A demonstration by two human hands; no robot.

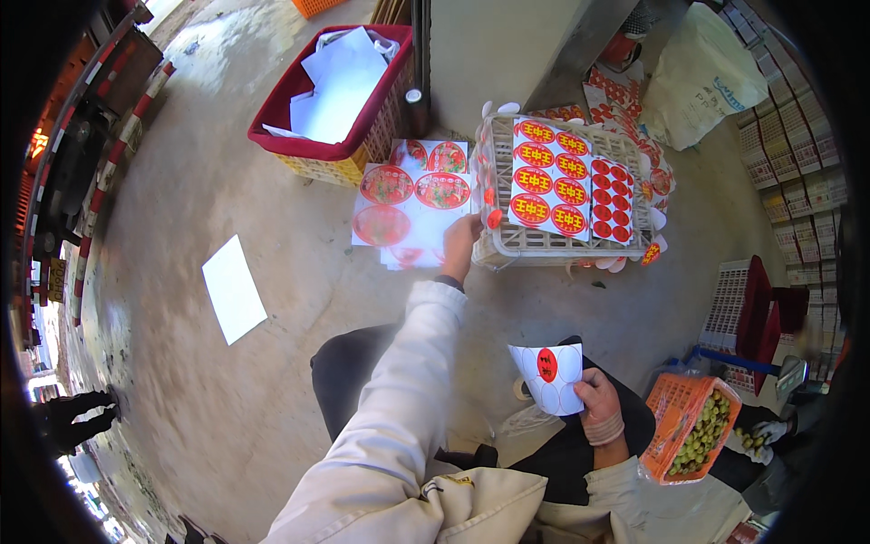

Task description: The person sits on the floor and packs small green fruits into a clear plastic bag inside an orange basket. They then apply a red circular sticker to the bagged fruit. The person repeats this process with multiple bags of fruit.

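Observation:
My left hand [462, 245] reaches forward to the near left corner of an upturned pale plastic crate [503, 238]. Its fingertips are close to a red sticker [495, 217] on the crate's side; whether they pinch anything is hidden. A curved white sticker sheet [561, 396] is held in my right hand [599, 402], above my knee. One red oval sticker [547, 365] remains on that sheet among blank oval outlines. On the crate lie a sheet of red and yellow oval stickers [550, 178] and a smaller sheet of red round stickers [612, 200].
Large printed sticker sheets [414, 197] lie on the floor beside a red-rimmed basket [360, 146] of white paper. A white sheet [234, 289] lies farther left. At right, a person's gloved hands [764, 438] are near an orange crate [669, 415] of green fruit [703, 428].

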